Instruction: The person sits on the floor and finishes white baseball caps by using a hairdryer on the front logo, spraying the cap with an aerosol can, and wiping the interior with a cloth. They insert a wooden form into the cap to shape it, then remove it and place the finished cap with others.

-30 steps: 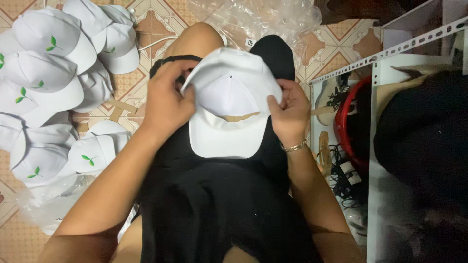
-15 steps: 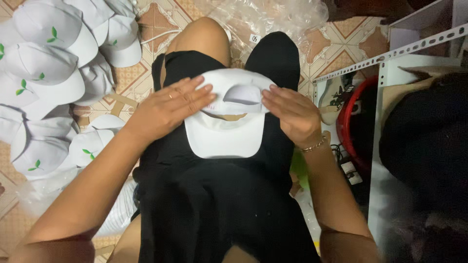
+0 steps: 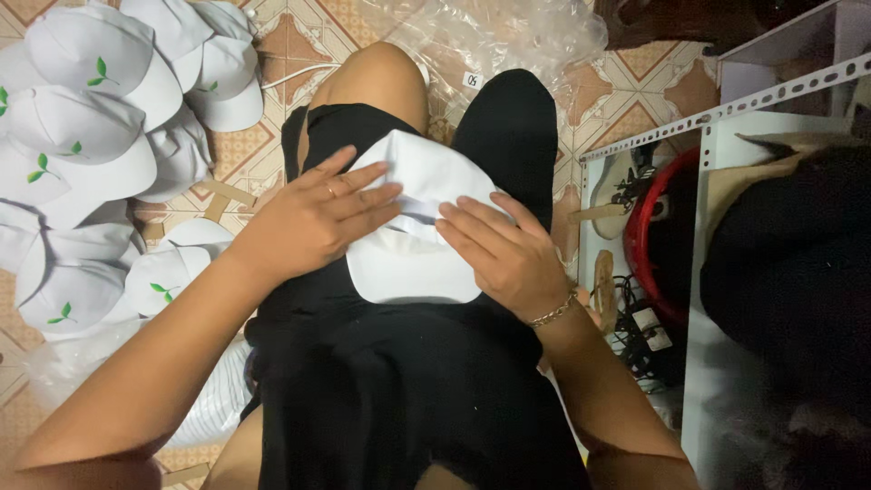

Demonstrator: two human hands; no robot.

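A white cap [image 3: 410, 263] lies flattened on my lap, its brim toward me, over a black garment [image 3: 399, 390]. My left hand [image 3: 313, 218] lies flat on the cap's left side, fingers spread and pressing the crown down. My right hand [image 3: 504, 249], with a thin bracelet at the wrist, presses on the crown's right side. Both palms face down and the crown is folded under them.
A heap of white caps with small green leaf marks [image 3: 86, 154] covers the tiled floor at the left. Crumpled clear plastic wrap [image 3: 508, 36] lies ahead of my knees. A white metal shelf [image 3: 726, 136] with a red round object [image 3: 649, 245] and cables stands at the right.
The cap's rounded crown has been pushed down flat. Both hands moved from the cap's sides onto its top and now press it against my lap.
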